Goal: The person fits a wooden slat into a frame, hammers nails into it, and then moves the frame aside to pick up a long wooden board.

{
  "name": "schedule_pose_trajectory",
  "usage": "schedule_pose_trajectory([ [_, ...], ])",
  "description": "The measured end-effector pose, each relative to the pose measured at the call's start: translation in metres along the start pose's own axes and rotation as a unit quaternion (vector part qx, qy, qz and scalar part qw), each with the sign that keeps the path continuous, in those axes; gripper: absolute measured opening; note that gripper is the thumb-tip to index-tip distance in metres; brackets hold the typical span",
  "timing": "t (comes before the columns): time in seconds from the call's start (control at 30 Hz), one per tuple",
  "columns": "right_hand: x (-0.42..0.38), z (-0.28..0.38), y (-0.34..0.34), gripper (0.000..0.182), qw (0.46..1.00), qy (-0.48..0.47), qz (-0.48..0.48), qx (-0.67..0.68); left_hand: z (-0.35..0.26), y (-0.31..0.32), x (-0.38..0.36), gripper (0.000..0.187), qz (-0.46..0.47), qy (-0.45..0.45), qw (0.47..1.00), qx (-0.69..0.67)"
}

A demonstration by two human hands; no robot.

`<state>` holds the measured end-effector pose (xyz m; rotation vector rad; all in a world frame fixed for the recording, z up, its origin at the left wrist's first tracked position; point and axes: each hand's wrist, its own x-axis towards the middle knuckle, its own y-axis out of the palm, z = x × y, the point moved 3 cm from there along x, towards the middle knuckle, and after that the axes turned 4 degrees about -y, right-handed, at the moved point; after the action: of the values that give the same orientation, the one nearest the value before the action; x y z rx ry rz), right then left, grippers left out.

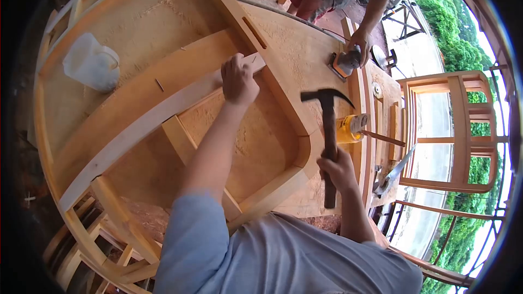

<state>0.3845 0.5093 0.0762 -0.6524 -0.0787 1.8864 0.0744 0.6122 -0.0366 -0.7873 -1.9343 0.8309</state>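
My left hand [239, 80] is closed over a pale curved wooden strip [136, 129], close to the end that meets a straight frame rail [239, 13]. A thin mark, perhaps a nail, shows on the strip just beyond my fingers. My right hand [339, 169] is wrapped around the wooden handle of a claw hammer [329, 111]. The hammer is held head up, above the bench and clear of the strip. Beneath the strip lies a large curved wooden frame [275, 188] with panels and cross pieces.
A white plastic jug [91, 64] lies in the frame among shavings. Across the bench, a co-worker's hand [359, 43] holds a power sander [346, 64]. A yellow bottle [348, 128], a handsaw [400, 166] and an angle grinder [383, 57] are to the right. Another wooden frame [460, 130] stands beyond.
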Motion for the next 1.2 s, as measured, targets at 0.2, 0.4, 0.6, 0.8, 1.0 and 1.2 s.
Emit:
schedule_pose_trajectory([
  [0.2,-0.038,0.003,-0.011,0.02,0.996,-0.015,-0.03,0.083,-0.086,0.015,-0.062,0.038,0.09,0.2,0.955,-0.202],
  [0.4,-0.03,0.042,0.011,0.032,0.958,-0.129,0.03,0.255,-0.077,-0.028,-0.058,0.025,0.434,0.133,0.849,-0.269],
  [0.6,0.001,0.061,0.034,0.03,0.99,-0.079,0.03,0.111,0.026,-0.027,0.007,0.042,0.1,-0.01,0.995,0.015],
  [0.8,0.03,0.079,0.058,0.032,0.985,-0.164,0.0,0.059,0.036,-0.008,0.001,0.036,0.171,-0.011,0.981,0.091],
  [1.0,0.073,0.075,0.072,0.021,0.985,-0.118,0.044,-0.115,0.036,-0.007,0.002,0.035,0.166,0.001,0.979,0.115],
  [1.2,0.116,0.067,0.071,0.022,0.963,-0.132,0.001,-0.234,0.034,-0.009,0.003,0.04,0.165,0.0,0.98,0.108],
])
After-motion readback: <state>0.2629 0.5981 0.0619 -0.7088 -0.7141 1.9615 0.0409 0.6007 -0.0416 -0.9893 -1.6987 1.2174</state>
